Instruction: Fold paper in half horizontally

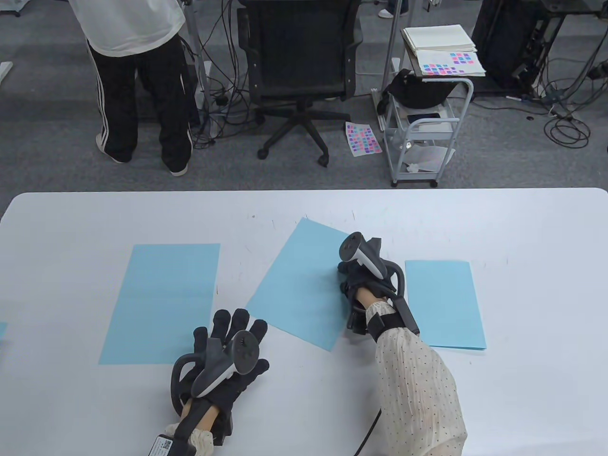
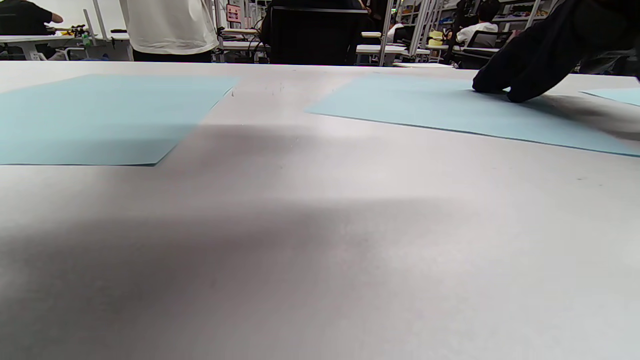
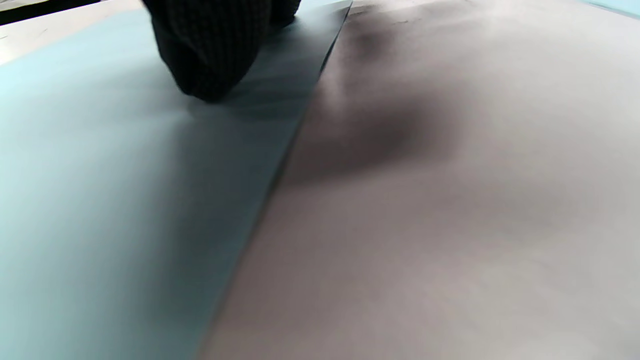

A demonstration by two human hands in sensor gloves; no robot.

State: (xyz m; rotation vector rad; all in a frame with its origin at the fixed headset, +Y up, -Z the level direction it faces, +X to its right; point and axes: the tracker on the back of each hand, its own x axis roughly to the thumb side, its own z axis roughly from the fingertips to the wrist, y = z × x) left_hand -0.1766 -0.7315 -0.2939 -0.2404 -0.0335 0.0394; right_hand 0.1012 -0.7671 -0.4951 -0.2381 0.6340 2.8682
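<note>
Right fingertips (image 3: pixel 210 75) press on the tilted middle blue sheet (image 1: pixel 304 285) near its right edge; I cannot tell how far they curl. My right hand (image 1: pixel 363 278) grips nothing visible. My left hand (image 1: pixel 232 351) lies flat, fingers spread, on the white table (image 1: pixel 522 228).

From above we look steeply down on the white table (image 1: pixel 304 213), facing the office chair (image 1: pixel 299 71) beyond it. Our left wrist view skims low across the table toward that chair. Our right wrist view sits closest, nearly on the middle blue sheet (image 3: pixel 100 200), which all three views share.
</note>
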